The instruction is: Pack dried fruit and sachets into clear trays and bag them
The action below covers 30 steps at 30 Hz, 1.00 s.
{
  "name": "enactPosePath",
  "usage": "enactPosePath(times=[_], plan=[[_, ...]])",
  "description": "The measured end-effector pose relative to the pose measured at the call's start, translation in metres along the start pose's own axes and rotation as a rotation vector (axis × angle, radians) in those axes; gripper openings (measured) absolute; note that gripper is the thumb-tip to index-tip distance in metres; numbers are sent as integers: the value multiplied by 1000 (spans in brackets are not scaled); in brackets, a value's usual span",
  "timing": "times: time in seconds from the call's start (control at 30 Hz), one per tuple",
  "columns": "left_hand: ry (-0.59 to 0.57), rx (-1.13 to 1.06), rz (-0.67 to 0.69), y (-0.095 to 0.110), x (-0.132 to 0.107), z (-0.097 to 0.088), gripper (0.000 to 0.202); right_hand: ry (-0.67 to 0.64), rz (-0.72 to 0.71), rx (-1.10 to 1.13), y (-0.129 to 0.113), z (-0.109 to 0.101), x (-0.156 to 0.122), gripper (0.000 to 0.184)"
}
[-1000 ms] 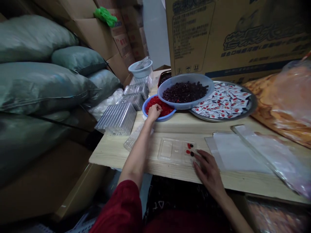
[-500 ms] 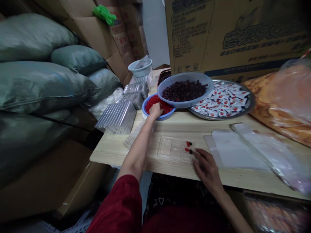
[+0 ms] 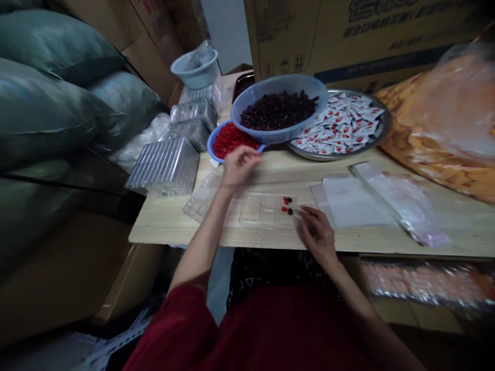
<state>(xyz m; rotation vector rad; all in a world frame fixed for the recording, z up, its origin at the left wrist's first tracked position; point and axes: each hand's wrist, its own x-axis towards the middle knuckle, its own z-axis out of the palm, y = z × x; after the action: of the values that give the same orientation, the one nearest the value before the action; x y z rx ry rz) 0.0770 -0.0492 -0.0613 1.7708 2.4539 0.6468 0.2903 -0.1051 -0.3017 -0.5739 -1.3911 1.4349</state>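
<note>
My left hand (image 3: 240, 166) hovers just in front of the blue bowl (image 3: 212, 150) of small red pieces (image 3: 231, 139). Its fingers are pinched together, and what they hold, if anything, is too small to make out. A clear plastic tray (image 3: 235, 215) lies flat near the table's front edge. Two red pieces (image 3: 285, 205) and two dark pieces (image 3: 290, 206) sit in its right-hand compartments. At the tray's right end rests my right hand (image 3: 317, 234), thumb and fingers apart, fingertips at the edge.
A larger translucent bowl (image 3: 266, 135) of dark pieces overlaps the blue bowl and a metal platter (image 3: 384, 126) of small white packets. Stacked clear trays (image 3: 164, 167) stand left. Plastic sleeves (image 3: 398, 206) lie right. A big carton (image 3: 332, 46) stands behind; filled sacks (image 3: 50, 98) pile up left.
My left hand has come out of the red pieces and moved back toward the tray. My right hand stays at the tray's right end. The camera view has shifted.
</note>
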Motion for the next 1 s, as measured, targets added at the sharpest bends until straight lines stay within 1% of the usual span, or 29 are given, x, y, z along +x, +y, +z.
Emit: enactPosePath(times=[0.03, 0.1, 0.13, 0.2, 0.27, 0.4, 0.5, 0.6, 0.67, 0.7, 0.77, 0.8, 0.87, 0.9, 0.93, 0.97, 1.0], plan=[[-170, -5, 10, 14, -23, 10, 14, -1, 11, 0, 0, 0, 0, 28], [-437, 43, 40, 33, -68, 32, 13, -3, 14, -9, 0, 0, 0, 28], [-515, 59, 69, 38, -86, 42, 11, -5, 8, -15, 0, 0, 0, 27], [-603, 87, 129, 39, -112, 58, 8, -5, -5, -20, 0, 1, 0, 26], [-632, 118, 164, 34, -124, 66, 10, 0, -11, -15, 0, 1, 0, 25], [-641, 149, 171, 28, -125, 66, 13, 1, 4, -11, 0, 0, 2, 25], [-580, 151, 139, 27, -126, 66, 17, -3, 17, -7, -2, 2, 0, 25], [-555, 196, 156, 30, -128, 68, 20, -10, 29, 23, -6, 1, -2, 24], [-522, 204, 151, 33, -127, 66, 22, -4, 39, 63, -8, -5, 3, 24], [-483, 192, 126, 35, -127, 62, 22, 12, 34, 75, -8, -11, 10, 23], [-362, 157, 52, 36, -125, 53, 21, 83, -17, 44, -2, -28, 37, 23], [-299, 141, 18, 36, -124, 48, 20, 132, -62, 0, 3, -38, 57, 23], [-204, 122, -29, 34, -123, 39, 19, 216, -151, -124, 16, -59, 108, 23], [-170, 115, -45, 33, -124, 36, 18, 247, -172, -179, 24, -68, 138, 23], [-144, 107, -61, 32, -125, 34, 18, 229, -156, -235, 32, -76, 168, 24], [-125, 96, -77, 32, -127, 33, 18, 176, -100, -288, 42, -80, 197, 23], [-114, 84, -95, 32, -130, 34, 18, 85, 11, -326, 52, -81, 225, 22]])
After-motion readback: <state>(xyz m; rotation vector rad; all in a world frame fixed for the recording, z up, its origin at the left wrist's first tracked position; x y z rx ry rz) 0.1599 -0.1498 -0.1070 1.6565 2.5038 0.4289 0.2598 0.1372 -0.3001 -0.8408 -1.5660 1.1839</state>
